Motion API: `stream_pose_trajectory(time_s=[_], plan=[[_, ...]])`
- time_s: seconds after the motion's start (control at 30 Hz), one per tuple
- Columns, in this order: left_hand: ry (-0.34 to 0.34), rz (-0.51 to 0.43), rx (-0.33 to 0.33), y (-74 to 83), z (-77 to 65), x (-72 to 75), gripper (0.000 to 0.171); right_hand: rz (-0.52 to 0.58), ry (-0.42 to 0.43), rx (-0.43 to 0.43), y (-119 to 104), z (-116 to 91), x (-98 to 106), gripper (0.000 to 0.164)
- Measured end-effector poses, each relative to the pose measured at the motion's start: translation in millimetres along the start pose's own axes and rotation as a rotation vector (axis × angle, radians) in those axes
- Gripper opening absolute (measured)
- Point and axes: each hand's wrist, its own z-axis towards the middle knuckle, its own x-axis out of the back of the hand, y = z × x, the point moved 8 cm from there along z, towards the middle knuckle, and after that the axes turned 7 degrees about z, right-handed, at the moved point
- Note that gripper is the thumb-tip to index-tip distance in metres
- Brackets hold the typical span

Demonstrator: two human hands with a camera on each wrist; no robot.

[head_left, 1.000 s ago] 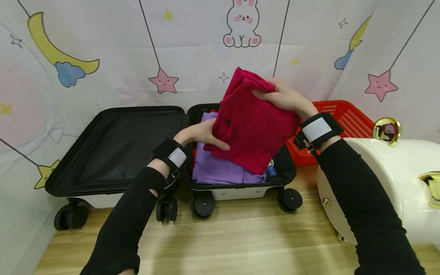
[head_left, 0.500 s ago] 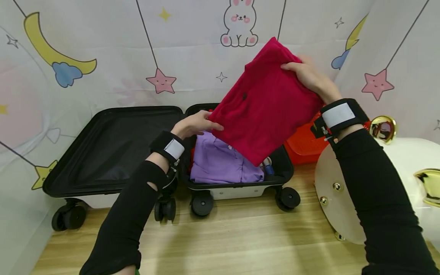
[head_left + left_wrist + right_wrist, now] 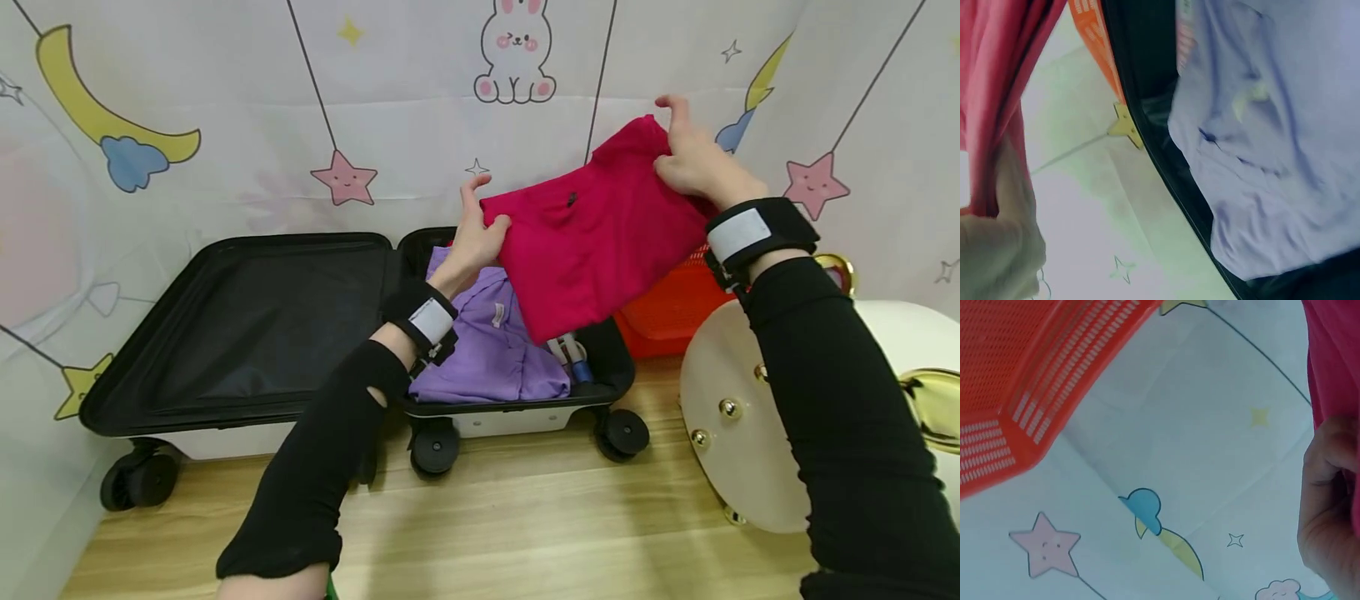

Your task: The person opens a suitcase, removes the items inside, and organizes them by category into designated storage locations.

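A crimson folded garment (image 3: 592, 250) hangs tilted in the air above the open suitcase (image 3: 480, 407), a small dark mark near its upper edge. My left hand (image 3: 474, 237) pinches its left corner, thumb in front. My right hand (image 3: 697, 162) holds the upper right side, higher than the left. In the right wrist view, the curled fingers of the right hand (image 3: 1332, 500) grip the cloth. Beneath, a lilac garment (image 3: 491, 342) with a small white label lies folded in the suitcase's right half, partly covered by my left hand and the crimson cloth.
The suitcase's black left half (image 3: 262, 325) lies open. Right of the lilac garment sits a blue-and-white item (image 3: 577, 362). A red plastic basket (image 3: 660, 312) stands behind a white rounded object (image 3: 742, 425) with gold studs. A printed curtain (image 3: 420, 108) hangs behind.
The crimson garment rose to the right, then dropped slightly and was spread wider. My left hand moved up to its upper left corner, and my right hand moved right. More lilac cloth shows.
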Motion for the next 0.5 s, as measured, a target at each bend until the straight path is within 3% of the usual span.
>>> stream_pose_trajectory(time_s=[0.13, 0.27, 0.37, 0.5], plan=[[0.125, 0.181, -0.144, 11.3, 7.5, -10.5, 0.030, -0.179, 0.005, 0.058, 1, 6, -3, 0.063], [0.187, 0.244, -0.195, 15.3, 11.7, -27.1, 0.024, -0.269, -0.026, 0.088, 3, 8, -7, 0.056], [0.131, 0.250, -0.182, 15.9, 13.9, -49.5, 0.028, -0.313, -0.063, 0.054, 11, 9, -8, 0.050], [-0.014, 0.289, -0.173, 16.7, 14.9, -85.0, 0.064, -0.394, -0.115, 0.003, 25, 8, -7, 0.034]])
